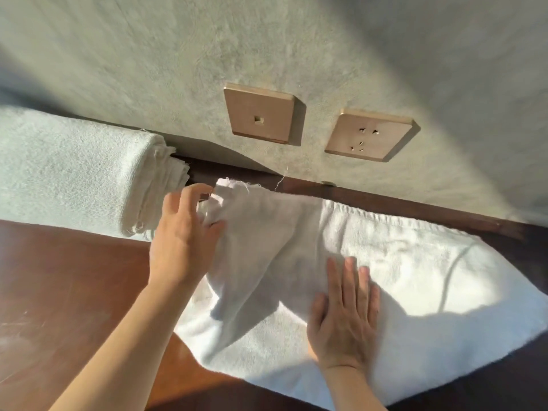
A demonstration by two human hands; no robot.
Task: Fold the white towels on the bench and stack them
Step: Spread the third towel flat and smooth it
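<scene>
Both hands were on the towel (400, 280). Left hand (184, 232) pinched its raised corner between thumb and curled fingers, lifting that end into a loose fold just beside the stack (74, 173). Right hand (344, 315) lay flat on the cloth, fingers straight and slightly spread, pressing it down near the fold.

That towel lay on the worktop (68, 292), long axis running roughly along the wall (178, 54), one end stretching right away from the stack and out of view, the lifted end pointing at the stack. Its far edge sat close to the wall's foot.

Folded white towels made up the stack, left of the spread one, their frayed layered ends facing it.

Reddish-brown polished wood formed the worktop, bright with sunlight. Behind it rose a pale, rough-textured wall carrying two tan plates above the towel: a switch plate (259, 114) and a socket (369, 134) to its right. Shadow crossed the wall's upper right.
</scene>
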